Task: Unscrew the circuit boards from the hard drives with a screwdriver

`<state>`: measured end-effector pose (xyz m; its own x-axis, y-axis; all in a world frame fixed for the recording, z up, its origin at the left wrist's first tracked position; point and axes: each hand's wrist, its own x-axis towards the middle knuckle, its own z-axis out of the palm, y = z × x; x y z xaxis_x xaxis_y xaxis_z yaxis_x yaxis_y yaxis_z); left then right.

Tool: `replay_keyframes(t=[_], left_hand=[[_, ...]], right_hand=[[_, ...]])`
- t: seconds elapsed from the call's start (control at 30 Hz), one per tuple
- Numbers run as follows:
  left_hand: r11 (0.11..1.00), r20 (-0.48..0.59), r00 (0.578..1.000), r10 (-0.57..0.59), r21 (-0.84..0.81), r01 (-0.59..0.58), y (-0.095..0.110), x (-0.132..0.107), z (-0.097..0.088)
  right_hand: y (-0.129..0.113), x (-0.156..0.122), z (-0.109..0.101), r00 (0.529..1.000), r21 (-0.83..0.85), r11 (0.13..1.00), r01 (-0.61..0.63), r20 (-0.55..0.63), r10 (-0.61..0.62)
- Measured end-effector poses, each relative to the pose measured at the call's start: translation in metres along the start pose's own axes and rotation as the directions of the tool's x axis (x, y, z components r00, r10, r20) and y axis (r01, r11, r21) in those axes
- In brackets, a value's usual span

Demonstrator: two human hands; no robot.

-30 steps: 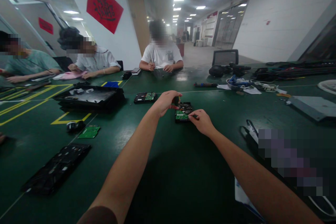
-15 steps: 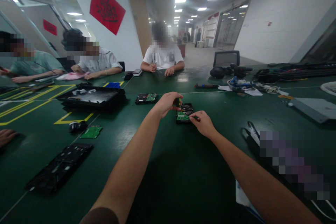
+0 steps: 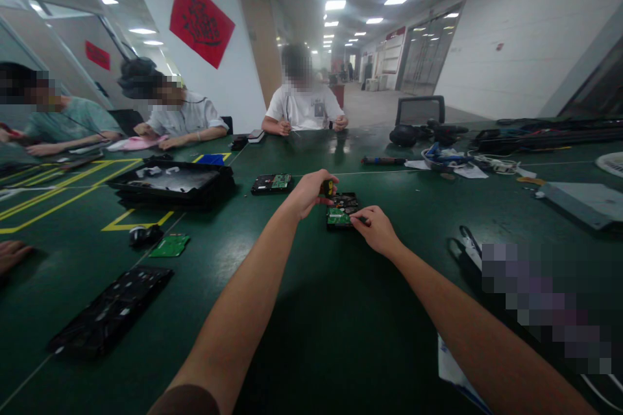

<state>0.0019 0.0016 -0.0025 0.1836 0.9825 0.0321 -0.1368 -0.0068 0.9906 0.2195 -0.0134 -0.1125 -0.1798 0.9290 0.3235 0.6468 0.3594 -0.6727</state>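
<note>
A black hard drive (image 3: 342, 209) with a green circuit board lies on the green table (image 3: 311, 311) straight ahead of me. My left hand (image 3: 310, 191) is closed around a small screwdriver (image 3: 329, 188) with a yellow and black handle, held upright over the drive's far left corner. My right hand (image 3: 376, 228) rests at the drive's near right edge, fingers pinched against it.
A second hard drive (image 3: 271, 183) lies further back on the left, beside a black tray (image 3: 170, 183). A loose green board (image 3: 169, 246) and a black frame (image 3: 111, 317) lie at the near left. Three people sit at the far side. Tools and cables crowd the right.
Both my hands stay on the drive; the left hand has turned slightly with the screwdriver. The person opposite has moved one hand to the right.
</note>
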Motion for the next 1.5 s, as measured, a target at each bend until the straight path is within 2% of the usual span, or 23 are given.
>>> replay_keyframes(t=[0.17,0.47,0.57,0.73,0.87,0.93,1.07,1.2,1.37,1.5], left_hand=[[0.988,-0.019,0.999,-0.046,-0.152,0.042,-0.0038,0.0018,0.0018],[0.997,0.000,0.999,0.049,0.058,-0.049,0.0002,-0.0002,0.0025],[0.998,-0.021,0.999,0.049,0.032,-0.049,-0.0006,-0.0006,0.0030],[0.998,0.010,1.000,0.012,-0.069,-0.011,-0.0040,0.0020,0.0018],[0.994,-0.036,0.996,0.080,0.075,-0.077,-0.0015,0.0013,-0.0010],[0.988,-0.026,0.995,0.098,0.120,-0.095,-0.0003,0.0001,-0.0013],[0.999,0.024,0.999,0.041,0.026,-0.041,-0.0021,-0.0001,0.0013],[0.995,0.018,1.000,-0.004,-0.095,0.006,-0.0053,0.0031,0.0027],[0.996,-0.034,0.997,0.074,0.050,-0.073,-0.0019,0.0027,-0.0003],[1.000,0.027,0.999,0.019,0.011,-0.019,-0.0005,0.0004,0.0006]], right_hand=[[-0.0043,-0.0016,-0.0021,1.000,-0.003,1.000,-0.006,0.023,0.006],[-0.0023,-0.0018,-0.0020,0.999,-0.024,0.999,0.028,0.021,-0.028],[-0.0033,-0.0013,-0.0027,0.998,-0.019,0.998,0.056,0.019,-0.055],[-0.0022,-0.0007,-0.0012,0.997,0.001,0.997,0.076,0.003,-0.076],[0.0017,-0.0002,-0.0013,0.998,-0.002,0.998,0.070,0.011,-0.070],[0.0034,0.0005,-0.0015,0.997,-0.010,0.997,0.075,0.016,-0.075],[0.0041,0.0017,-0.0016,0.998,-0.041,0.997,0.063,0.025,-0.062],[0.0011,0.0014,-0.0024,0.998,-0.077,0.996,0.054,0.028,-0.052],[-0.0025,0.0003,-0.0041,0.998,-0.103,0.993,0.064,0.025,-0.062],[-0.0017,-0.0011,-0.0036,0.998,-0.097,0.993,0.066,0.011,-0.065]])
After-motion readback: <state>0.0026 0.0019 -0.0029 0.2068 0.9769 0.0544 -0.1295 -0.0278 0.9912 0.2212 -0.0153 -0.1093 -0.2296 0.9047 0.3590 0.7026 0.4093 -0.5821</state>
